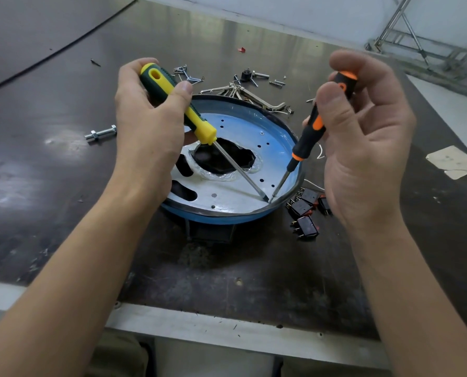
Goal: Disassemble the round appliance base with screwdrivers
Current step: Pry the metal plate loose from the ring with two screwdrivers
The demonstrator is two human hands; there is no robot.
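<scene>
At the near right wall of the round appliance base [218, 217], two tips were brought together. The left grip [145, 126] was clenched round the handle of a yellow-and-green screwdriver [188, 110], whose long shaft was slanted down across the central opening. The right grip [362, 148] was pinched, thumb and fingers, round an orange-and-black screwdriver [308, 134], held steeper, with its tip set just beside the other. Whether a screw or a seam lay under the tips could not be made out. The step was judged to be a loosening or prying at that spot. It would be done well if one blade were kept seated and pressed along its shaft while the other was levered gently, since a tip could skid on the sloped, glossy wall. The base was rested on the table [226, 281] over a dark block beneath it. Room was tight to the right, where black switches [304, 210] lay just beside the rim, and behind, where loose hardware [243, 91] was scattered. A bolt [101, 133] lay apart to the left, and the widest room for the forearms was judged to be toward the table's near edge.
</scene>
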